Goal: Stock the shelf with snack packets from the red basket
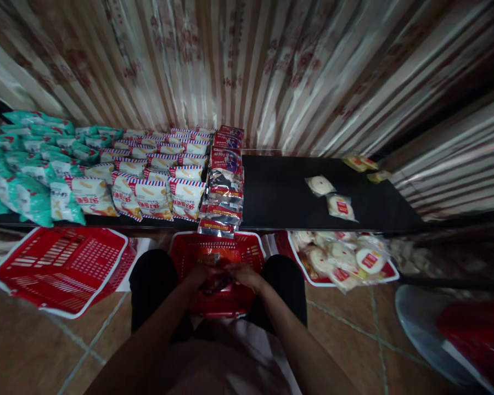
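Both of my hands meet over a red plastic basket [179,249] between my knees. Held between them is a dark red snack packet [218,281], dim and partly covered by my fingers. My left hand [198,276] closes on its left side, and my right hand [247,276] grips the right side. An orange packet [218,255] lies inside the basket, just beyond my hands. Past the basket, a row of overlapping dark red packets [226,175] runs back along the black shelf [271,192], its front packet jutting over the edge.
White-and-red snack bags [185,198] and teal bags [37,192] fill the shelf's left. Two wrapped round crackers [320,185] and yellow packets [356,163] lie right. A tilted red basket [66,269] stands left; a basket [313,280] of round crackers stands right. Patterned curtains [230,71] hang behind.
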{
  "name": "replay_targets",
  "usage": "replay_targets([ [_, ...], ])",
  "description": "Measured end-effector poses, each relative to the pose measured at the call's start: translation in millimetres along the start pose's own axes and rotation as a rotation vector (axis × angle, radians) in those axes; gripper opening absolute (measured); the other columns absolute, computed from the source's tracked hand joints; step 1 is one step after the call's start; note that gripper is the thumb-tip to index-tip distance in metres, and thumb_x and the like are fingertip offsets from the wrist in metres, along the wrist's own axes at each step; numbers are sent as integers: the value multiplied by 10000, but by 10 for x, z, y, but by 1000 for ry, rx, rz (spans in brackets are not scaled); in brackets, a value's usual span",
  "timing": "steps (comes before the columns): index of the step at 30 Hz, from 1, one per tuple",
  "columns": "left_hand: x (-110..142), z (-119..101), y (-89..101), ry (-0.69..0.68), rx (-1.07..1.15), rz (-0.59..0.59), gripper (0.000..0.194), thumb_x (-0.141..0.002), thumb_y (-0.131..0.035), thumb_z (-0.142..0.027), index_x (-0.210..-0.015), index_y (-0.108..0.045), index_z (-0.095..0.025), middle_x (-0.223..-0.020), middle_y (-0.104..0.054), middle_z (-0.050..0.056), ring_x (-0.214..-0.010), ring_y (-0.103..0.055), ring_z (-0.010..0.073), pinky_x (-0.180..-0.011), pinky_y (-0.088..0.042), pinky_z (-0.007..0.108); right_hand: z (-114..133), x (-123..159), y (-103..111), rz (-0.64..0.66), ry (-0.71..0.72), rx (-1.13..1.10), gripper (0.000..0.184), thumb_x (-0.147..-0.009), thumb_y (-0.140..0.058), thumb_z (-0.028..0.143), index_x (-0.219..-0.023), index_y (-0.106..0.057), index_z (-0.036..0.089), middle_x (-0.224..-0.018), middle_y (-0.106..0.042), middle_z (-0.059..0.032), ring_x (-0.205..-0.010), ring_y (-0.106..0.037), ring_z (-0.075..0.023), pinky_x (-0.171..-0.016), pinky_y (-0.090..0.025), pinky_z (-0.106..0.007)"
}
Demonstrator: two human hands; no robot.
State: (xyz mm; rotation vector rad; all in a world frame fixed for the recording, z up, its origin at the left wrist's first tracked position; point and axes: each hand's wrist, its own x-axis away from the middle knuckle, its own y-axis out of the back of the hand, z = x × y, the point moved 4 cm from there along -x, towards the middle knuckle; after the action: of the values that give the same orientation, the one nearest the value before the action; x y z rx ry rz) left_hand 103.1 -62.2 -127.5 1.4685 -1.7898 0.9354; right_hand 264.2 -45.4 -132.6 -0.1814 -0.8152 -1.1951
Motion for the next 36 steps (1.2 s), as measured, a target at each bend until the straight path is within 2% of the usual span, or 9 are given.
replay_targets([
  [4, 245, -241, 74, -46, 44, 10, 207, -649, -680, -209, -843, -662, -143, -579, -633, -24, -546, -591, 125, -549, -445, 234, 158, 149, 96, 78, 110, 10, 337, -738, -501, 97, -1003, -698, 164, -883, -727, -38, -825, -657, -165, -772, -501, -273],
  [8, 491, -381, 84, -80, 62, 27, 240, -604, -658, -116, -843, -649, -142, -579, -640, -31, -506, -576, 107, -530, -441, 219, 354, 449, 154, 64, 456, 213, 473, -696, -533, 77, -1130, -653, 224, -1217, -625, -49, -1124, -552, -202, -995, -393, -348],
  [15, 887, -536, 14, -191, -15, 56, 257, -616, -603, -113, -859, -663, -169, -625, -659, -34, -508, -569, 105, -529, -424, 218, 595, 941, 203, -202, 653, 595, 524, -727, -529, 74, -1214, -599, 252, -1236, -609, -68, -1088, -514, -226, -950, -410, -392],
  [20, 1094, -639, -55, -262, -82, 104, 306, -599, -566, -112, -876, -684, -165, -673, -674, -24, -564, -579, 112, -598, -435, 232, 649, 1122, 188, -287, 768, 662, 604, -724, -498, 65, -1290, -521, 273, -1331, -536, -63, -1209, -423, -255, -1000, -354, -477],
  [22, 1164, -666, -86, -273, -65, 147, 314, -582, -568, -119, -871, -685, -157, -715, -686, -7, -606, -597, 132, -627, -444, 249, 613, 1157, 188, -280, 811, 612, 610, -738, -483, 81, -1317, -487, 272, -1360, -509, -66, -1251, -402, -248, -1014, -346, -487],
  [26, 1285, -743, -146, -364, 24, 220, 224, -599, -627, -221, -805, -684, -153, -825, -700, 41, -762, -630, 177, -725, -452, 276, 564, 1239, 218, -225, 867, 354, 506, -792, -474, 141, -1280, -531, 264, -1286, -576, -71, -1189, -499, -217, -1025, -368, -428],
  [30, 1341, -806, -241, -354, 99, 344, 345, -670, -593, -432, -765, -655, -105, -761, -688, 117, -731, -644, 208, -691, -447, 296, 581, 1313, 279, -230, 680, -16, 297, -831, -535, 374, -1022, -680, 198, -996, -700, -74, -917, -629, -219, -832, -489, -334],
  [33, 1368, -853, -282, -328, 100, 336, 435, -700, -539, -511, -755, -628, -89, -748, -669, 128, -706, -641, 195, -659, -436, 282, 649, 1366, 309, -222, 525, -227, 421, -746, -595, 558, -783, -682, 148, -756, -695, -58, -696, -621, -198, -650, -494, -289],
  [36, 1414, -916, -306, -407, 55, 317, 422, -674, -584, -512, -816, -610, -115, -749, -645, 76, -651, -618, 153, -583, -407, 244, 766, 1425, 364, -252, 482, -347, 492, -649, -652, 625, -765, -678, 147, -757, -698, -60, -702, -620, -204, -671, -494, -300],
])
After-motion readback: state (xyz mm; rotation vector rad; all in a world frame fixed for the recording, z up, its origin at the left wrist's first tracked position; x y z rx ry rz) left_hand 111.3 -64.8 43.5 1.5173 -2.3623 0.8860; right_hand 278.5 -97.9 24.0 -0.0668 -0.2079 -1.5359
